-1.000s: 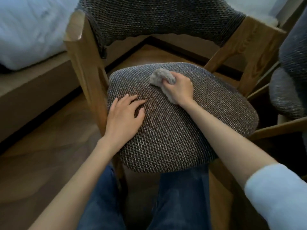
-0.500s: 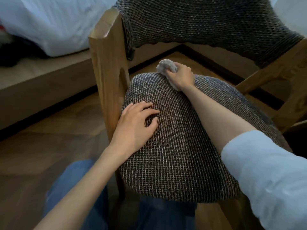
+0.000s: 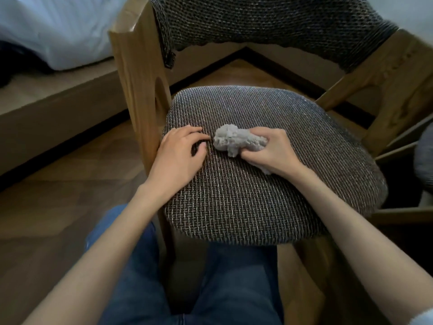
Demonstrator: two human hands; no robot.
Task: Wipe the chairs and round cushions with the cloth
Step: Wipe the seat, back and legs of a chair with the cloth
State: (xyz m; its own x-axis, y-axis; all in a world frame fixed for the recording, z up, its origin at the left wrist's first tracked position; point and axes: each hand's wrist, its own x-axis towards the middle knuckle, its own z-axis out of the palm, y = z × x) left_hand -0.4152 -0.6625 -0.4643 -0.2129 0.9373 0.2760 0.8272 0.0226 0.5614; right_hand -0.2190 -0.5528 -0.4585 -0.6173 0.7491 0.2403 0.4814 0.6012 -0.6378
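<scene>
From the head view, the right hand point(image 3: 273, 150) has its fingers clamped on a bunched grey cloth point(image 3: 235, 140), pressed to the middle of the round cushion point(image 3: 257, 191) on a wooden chair point(image 3: 138, 73). The left hand point(image 3: 179, 156) rests flat on the cushion's left side, fingers loosely apart and holding nothing, just beside the cloth. A bed point(image 3: 58, 29) lies at the far left, above the wooden floor point(image 3: 58, 184).

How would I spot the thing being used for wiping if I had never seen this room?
Find the wooden chair with the round, dark woven seat cushion. Near the cushion's middle, the right hand grips a crumpled pale grey cloth. It is the only light, fluffy lump on that dark weave, beside the empty left hand.
</scene>
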